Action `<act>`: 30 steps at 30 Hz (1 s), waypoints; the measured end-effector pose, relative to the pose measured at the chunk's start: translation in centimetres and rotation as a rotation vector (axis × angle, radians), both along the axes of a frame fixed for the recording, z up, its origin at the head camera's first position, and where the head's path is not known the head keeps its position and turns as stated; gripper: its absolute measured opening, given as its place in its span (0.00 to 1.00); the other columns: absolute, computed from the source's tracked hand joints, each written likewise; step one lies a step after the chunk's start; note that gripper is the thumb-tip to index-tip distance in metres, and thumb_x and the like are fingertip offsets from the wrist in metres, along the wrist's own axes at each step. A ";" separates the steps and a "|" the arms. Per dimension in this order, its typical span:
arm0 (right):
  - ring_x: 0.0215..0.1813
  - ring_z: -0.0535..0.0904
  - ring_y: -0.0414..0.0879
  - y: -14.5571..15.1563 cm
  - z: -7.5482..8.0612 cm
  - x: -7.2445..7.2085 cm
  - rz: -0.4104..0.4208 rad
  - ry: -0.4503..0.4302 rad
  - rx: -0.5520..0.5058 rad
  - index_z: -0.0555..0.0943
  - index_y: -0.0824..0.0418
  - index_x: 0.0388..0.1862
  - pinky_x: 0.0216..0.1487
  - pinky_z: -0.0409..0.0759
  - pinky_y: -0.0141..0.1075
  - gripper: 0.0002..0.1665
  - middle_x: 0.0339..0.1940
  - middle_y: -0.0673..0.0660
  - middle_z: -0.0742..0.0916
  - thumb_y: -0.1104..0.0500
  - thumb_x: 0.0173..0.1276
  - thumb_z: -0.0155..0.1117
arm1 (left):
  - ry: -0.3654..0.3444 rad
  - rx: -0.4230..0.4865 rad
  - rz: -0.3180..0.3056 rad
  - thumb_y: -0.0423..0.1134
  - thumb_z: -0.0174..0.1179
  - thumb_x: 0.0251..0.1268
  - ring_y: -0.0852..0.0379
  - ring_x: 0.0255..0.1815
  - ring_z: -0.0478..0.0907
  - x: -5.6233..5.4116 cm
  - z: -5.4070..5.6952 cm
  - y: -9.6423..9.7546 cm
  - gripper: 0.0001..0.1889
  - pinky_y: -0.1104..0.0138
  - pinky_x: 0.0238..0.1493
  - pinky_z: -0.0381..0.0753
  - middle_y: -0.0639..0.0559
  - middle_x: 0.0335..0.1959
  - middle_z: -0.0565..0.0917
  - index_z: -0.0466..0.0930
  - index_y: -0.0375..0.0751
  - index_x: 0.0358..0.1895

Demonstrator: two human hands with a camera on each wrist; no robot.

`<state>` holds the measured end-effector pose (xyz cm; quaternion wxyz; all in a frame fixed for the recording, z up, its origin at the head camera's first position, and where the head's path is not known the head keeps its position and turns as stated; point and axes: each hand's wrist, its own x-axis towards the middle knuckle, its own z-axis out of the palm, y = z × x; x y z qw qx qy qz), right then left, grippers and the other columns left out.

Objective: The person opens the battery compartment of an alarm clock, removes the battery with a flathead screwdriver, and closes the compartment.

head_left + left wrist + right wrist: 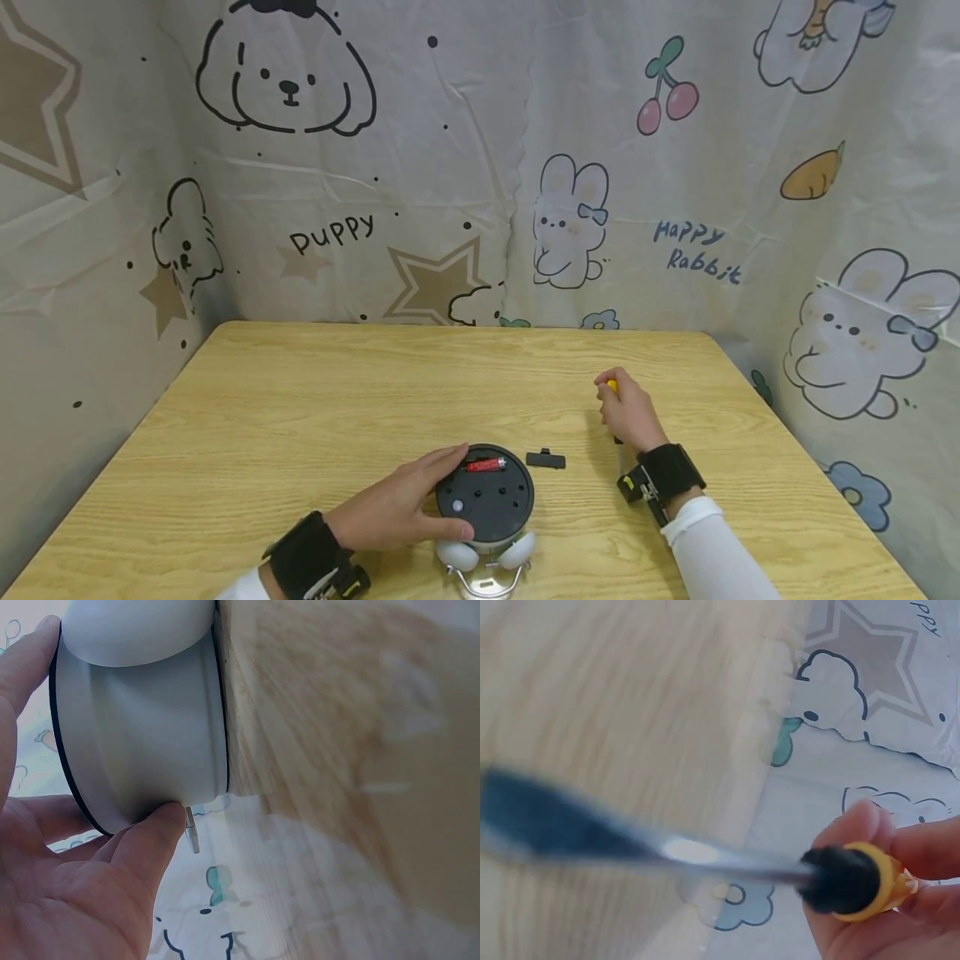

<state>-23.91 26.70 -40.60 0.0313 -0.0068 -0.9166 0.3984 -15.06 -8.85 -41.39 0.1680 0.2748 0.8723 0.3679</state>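
Note:
A round twin-bell alarm clock (498, 508) lies face down on the table, its black back upward and its white bells toward me. In its back sits a red battery (486, 465). My left hand (401, 504) grips the clock's side, thumb near the bells and fingers at the far rim. The left wrist view shows the clock's pale side wall (150, 735) between thumb and fingers. Off to the right, my right hand (630, 412) holds a screwdriver (705, 859) by its yellow and black handle, above the table. Its flat metal blade points away from the fingers, touching nothing visible.
A small black battery cover (546, 459) lies on the wooden table (337, 400) just right of the clock. Printed curtains (450, 167) hang behind the table and along both sides.

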 end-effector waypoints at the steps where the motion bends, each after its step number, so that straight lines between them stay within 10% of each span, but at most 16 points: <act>1: 0.30 0.77 0.46 0.0 0.1 0.0 0.001 0.010 0.011 0.72 0.64 0.62 0.26 0.74 0.32 0.16 0.54 0.71 0.83 0.59 0.86 0.42 | 0.000 0.002 0.000 0.68 0.68 0.60 0.40 0.83 0.62 0.0 0.0 0.0 0.55 0.41 0.78 0.69 0.44 0.83 0.61 0.54 0.45 0.84; 12: 0.24 0.70 0.44 0.6 -0.4 -0.2 0.048 -0.085 0.184 0.77 0.68 0.57 0.26 0.69 0.33 0.16 0.31 0.58 0.80 0.60 0.82 0.47 | 0.005 -0.003 -0.004 0.68 0.67 0.60 0.41 0.83 0.62 0.0 -0.2 -0.1 0.55 0.42 0.78 0.69 0.45 0.83 0.61 0.54 0.46 0.84; 30: 0.28 0.75 0.47 0.7 -0.3 0.8 0.070 -0.044 0.401 0.85 0.67 0.34 0.29 0.70 0.33 0.12 0.28 0.57 0.84 0.61 0.73 0.60 | 0.010 0.001 -0.001 0.67 0.68 0.61 0.39 0.83 0.62 0.0 0.0 0.0 0.54 0.40 0.78 0.69 0.43 0.83 0.61 0.54 0.46 0.84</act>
